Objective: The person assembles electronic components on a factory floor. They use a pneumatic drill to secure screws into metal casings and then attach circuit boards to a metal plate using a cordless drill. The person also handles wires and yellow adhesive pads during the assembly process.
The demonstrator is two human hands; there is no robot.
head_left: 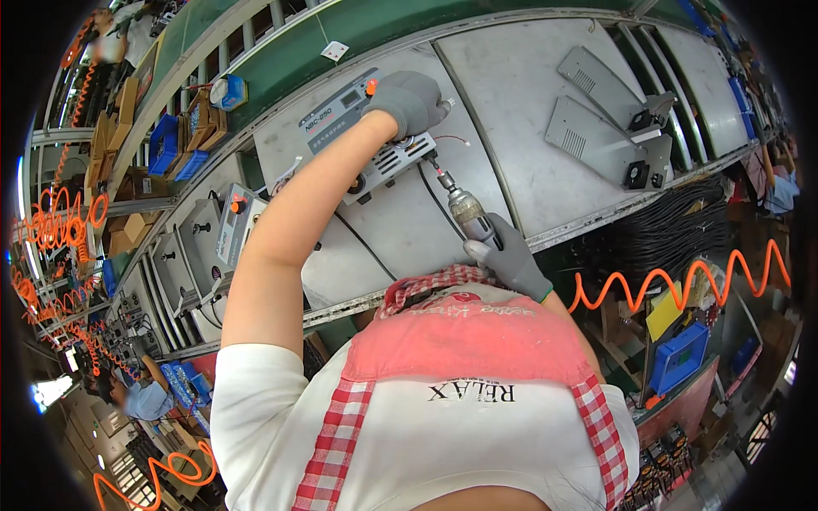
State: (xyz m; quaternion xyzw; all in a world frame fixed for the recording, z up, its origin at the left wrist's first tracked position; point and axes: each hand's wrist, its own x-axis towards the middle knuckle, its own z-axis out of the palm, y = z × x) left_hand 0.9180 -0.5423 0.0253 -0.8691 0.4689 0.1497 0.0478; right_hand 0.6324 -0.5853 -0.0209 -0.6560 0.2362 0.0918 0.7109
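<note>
A grey-gloved fist, my left hand (411, 100), rests over the right part of a grey machine housing (383, 175) with a control panel and vent slots. Its fingers are curled in, and whatever they hold is hidden. My right hand (515, 258), also gloved in grey, is wrapped round a power screwdriver (469, 215). The tool's bit points up and left to the housing's near right corner; whether it touches a screw there I cannot tell. Beside that corner a thin red wire (452, 138) sticks out.
Flat grey metal panels with fans (588, 128) lie on the workbench (545, 51) to the right. Another machine with an orange knob (237, 204) stands at the left. Black cables (656, 230) are bundled below the bench's right edge, near a coiled orange hose (682, 285).
</note>
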